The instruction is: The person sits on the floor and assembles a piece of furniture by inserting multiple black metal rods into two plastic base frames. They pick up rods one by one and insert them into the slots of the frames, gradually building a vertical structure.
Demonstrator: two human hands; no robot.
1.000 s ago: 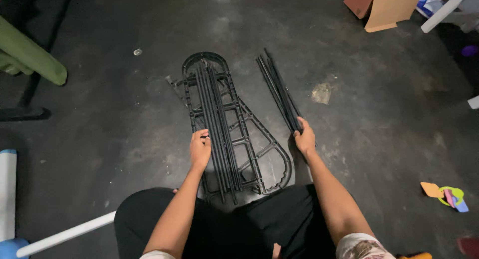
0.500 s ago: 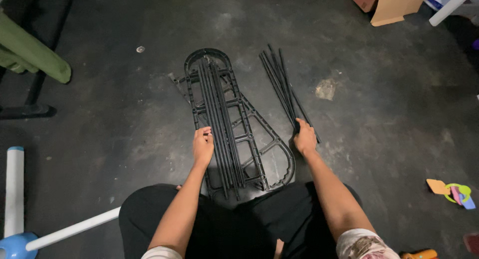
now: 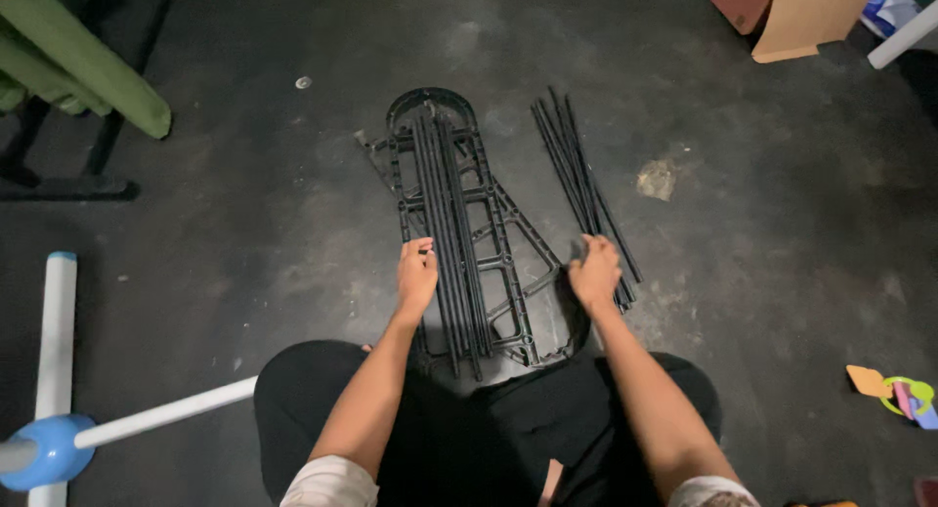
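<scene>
A black plastic lattice frame (image 3: 508,248) with a rounded far end lies flat on the dark floor in front of my knees. Several thin black rods (image 3: 447,214) lie lengthwise on top of it. My left hand (image 3: 417,274) rests at the left side of these rods, fingers curled onto them. A second bundle of loose black rods (image 3: 576,170) lies on the floor to the right of the frame. My right hand (image 3: 594,273) is closed over that bundle's near end.
A green fabric item (image 3: 78,67) on a dark stand sits at the far left. White tubes with a blue joint (image 3: 49,448) lie near left. Cardboard boxes (image 3: 796,19) stand far right, and a colourful toy piece (image 3: 904,395) lies at the right.
Both hands stay at the same spots on the rods. Only the view has shifted slightly.
</scene>
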